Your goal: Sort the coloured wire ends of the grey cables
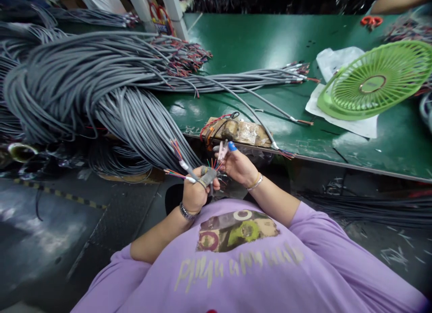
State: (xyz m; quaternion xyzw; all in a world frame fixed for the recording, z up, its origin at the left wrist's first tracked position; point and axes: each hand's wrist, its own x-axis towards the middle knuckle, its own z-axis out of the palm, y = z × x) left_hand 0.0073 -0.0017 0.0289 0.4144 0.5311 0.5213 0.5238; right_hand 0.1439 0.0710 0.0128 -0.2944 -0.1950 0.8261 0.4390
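Note:
My left hand (195, 194) is closed on a grey cable, its thumb wrapped in grey tape. Fanned-out coloured wires (215, 163) stick up from the cable end beside that thumb. Two more cable ends with white bands and coloured wires (176, 172) lie at the left of this hand. My right hand (240, 167), with blue tape on one finger and pale wrapping on another, is at the wire tips with its fingers pinched together. Whatever lies between those fingertips is too small to make out.
A large bundle of grey cables (77, 79) covers the left of the green table (243, 38). A taped brown block (248, 132) sits at the near edge. On the right are a green fan (374, 81) and red-handled scissors (371, 21). Another person's arm (400, 2) shows at top right.

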